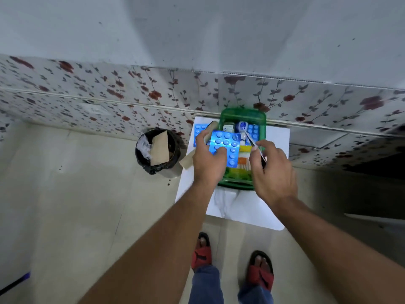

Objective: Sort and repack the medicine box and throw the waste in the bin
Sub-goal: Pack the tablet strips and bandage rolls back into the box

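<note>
A green plastic medicine box (243,114) stands on a small white table (276,137) against the wall, filled with bottles, packets and blister strips. My left hand (208,161) grips a blue blister strip of tablets (228,148) over the box's left side. My right hand (274,170) pinches a thin strip seen edge-on (252,141), held slanted above the box's right half. Another blue blister strip (199,130) lies on the table left of the box. A black-lined bin (156,150) sits on the floor to the left, holding a brown cardboard piece and white scraps.
A brown cardboard piece (186,161) lies at the table's left edge beside my left wrist. A floral-patterned wall panel (109,93) runs behind table and bin. My feet in red sandals (232,262) stand on the pale tiled floor in front of the table.
</note>
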